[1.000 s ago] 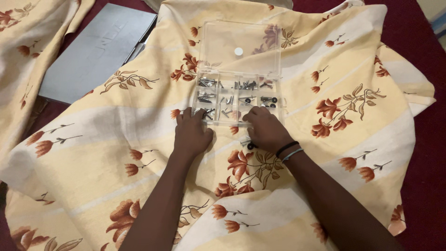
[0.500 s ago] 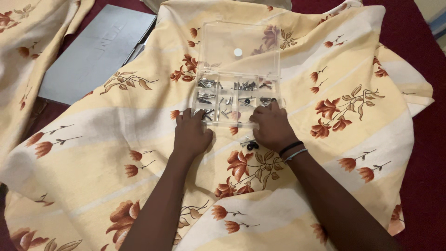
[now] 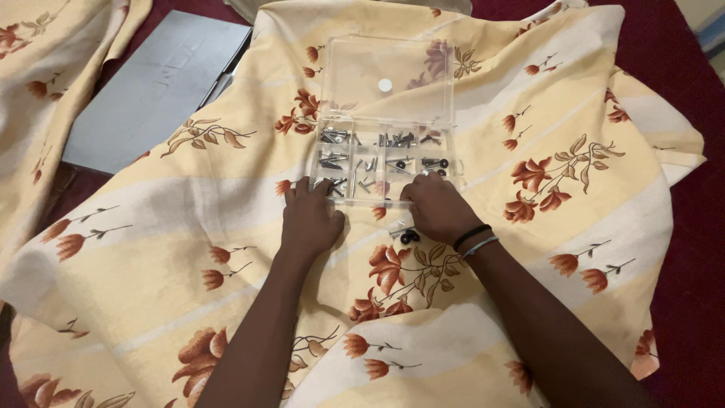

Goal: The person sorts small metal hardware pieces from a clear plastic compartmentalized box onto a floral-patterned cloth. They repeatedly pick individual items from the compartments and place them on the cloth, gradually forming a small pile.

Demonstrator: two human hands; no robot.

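Working from left to right, I first see a flat grey laptop [image 3: 155, 87] lying closed at the far left, half tucked under the fabric, its lid smooth and matte. Everything else rests on a cream bedsheet [image 3: 151, 227] printed with rust-red flowers, soft and rumpled into shallow folds over a dark red surface [image 3: 691, 249].

My left hand [image 3: 310, 221] lies palm down on the sheet, its fingers [image 3: 306, 187] curled loosely and touching the near left edge of the clear plastic organiser box [image 3: 384, 162]. They hold nothing that I can see. The box sits just beyond both hands, its long axis running left to right across my view, so each hand meets one end of the near wall. Its hinged lid [image 3: 389, 79] stands thrown back on the far side, transparent and hard, with a small white round mark in the middle. The compartments hold small shiny metal screws [image 3: 332, 137] and a few dark bits, too small to sort further.

My right hand [image 3: 436, 210] rests at the near right corner of the box, fingers bent down over the rim; whether they pinch a piece I cannot tell. Just beside that wrist, on the sheet, lie loose small black parts [image 3: 408, 236]. Both hands are equally near the box.
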